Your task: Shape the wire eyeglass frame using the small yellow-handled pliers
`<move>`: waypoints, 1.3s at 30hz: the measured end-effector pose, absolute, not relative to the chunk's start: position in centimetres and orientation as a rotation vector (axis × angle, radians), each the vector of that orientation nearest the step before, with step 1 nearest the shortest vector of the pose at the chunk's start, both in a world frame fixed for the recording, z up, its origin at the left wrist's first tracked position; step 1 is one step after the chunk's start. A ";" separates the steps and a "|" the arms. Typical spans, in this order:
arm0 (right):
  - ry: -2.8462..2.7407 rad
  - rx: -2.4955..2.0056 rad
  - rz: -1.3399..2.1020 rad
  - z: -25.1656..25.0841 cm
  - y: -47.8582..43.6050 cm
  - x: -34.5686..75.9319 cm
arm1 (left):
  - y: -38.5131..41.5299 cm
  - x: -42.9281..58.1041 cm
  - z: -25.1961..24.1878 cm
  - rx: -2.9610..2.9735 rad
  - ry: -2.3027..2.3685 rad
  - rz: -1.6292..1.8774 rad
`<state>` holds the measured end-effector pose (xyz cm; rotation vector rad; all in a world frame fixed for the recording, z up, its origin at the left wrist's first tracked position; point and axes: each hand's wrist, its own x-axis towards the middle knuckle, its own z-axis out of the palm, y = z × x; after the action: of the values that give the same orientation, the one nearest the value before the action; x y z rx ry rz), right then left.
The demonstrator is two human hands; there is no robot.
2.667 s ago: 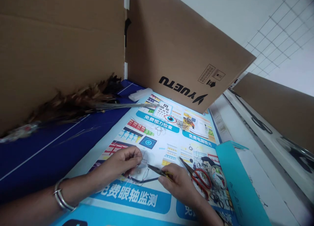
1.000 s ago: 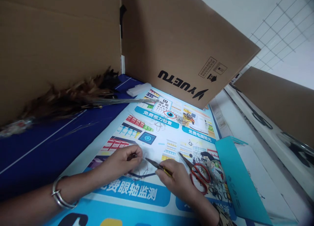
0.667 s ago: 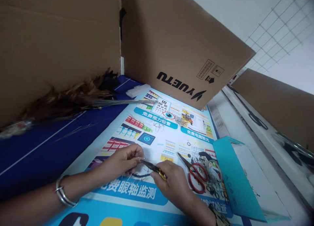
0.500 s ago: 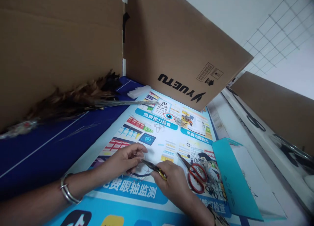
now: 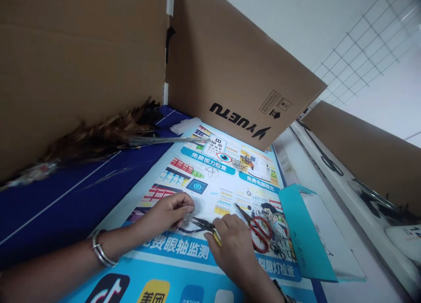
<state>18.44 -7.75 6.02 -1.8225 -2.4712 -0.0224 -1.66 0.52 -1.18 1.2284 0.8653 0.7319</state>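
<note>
My left hand [image 5: 167, 213], with a silver bangle on its wrist, pinches a thin wire piece [image 5: 188, 212] over a printed poster [image 5: 204, 184]. My right hand [image 5: 230, 246] is closed round yellow-handled needle-nose pliers [image 5: 205, 226], whose tips point left and meet the wire at my left fingertips. A dark curved cord [image 5: 186, 230] lies on the poster just under both hands.
Red-handled scissors [image 5: 255, 228] lie right of my right hand beside several small rings and wire bits [image 5: 279, 237]. A teal folder [image 5: 302, 233] lies further right. A feather duster [image 5: 98, 138] lies on the blue table. Cardboard panels [image 5: 237, 70] stand behind.
My hands have stayed together on the wire. The pliers' tips moved slightly left toward my left fingertips, and the view shifted a little.
</note>
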 end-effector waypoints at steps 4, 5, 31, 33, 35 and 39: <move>-2.547 -1.816 -0.273 6.1 -8.3 18.0 | 0.3 -1.5 -0.7 1.212 0.893 0.774; -2.569 -1.801 -0.314 6.0 -8.4 17.9 | 0.2 -1.4 -0.7 1.206 0.897 0.777; -1.990 -1.715 0.726 3.2 -6.8 20.4 | 1.0 -2.1 -0.8 1.074 0.835 0.718; -1.942 -1.703 0.811 3.1 -6.6 20.5 | 1.0 -2.2 -0.8 1.078 0.828 0.713; -1.893 -1.693 0.899 3.1 -6.5 20.6 | 1.0 -2.2 -0.7 1.080 0.823 0.710; -1.751 -1.663 1.113 3.1 -6.6 20.7 | 1.1 -2.3 -0.6 1.086 0.814 0.709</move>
<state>20.70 -6.55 3.12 -1.6626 -1.7510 1.1129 -2.26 1.07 -0.56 1.0857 0.8141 0.7094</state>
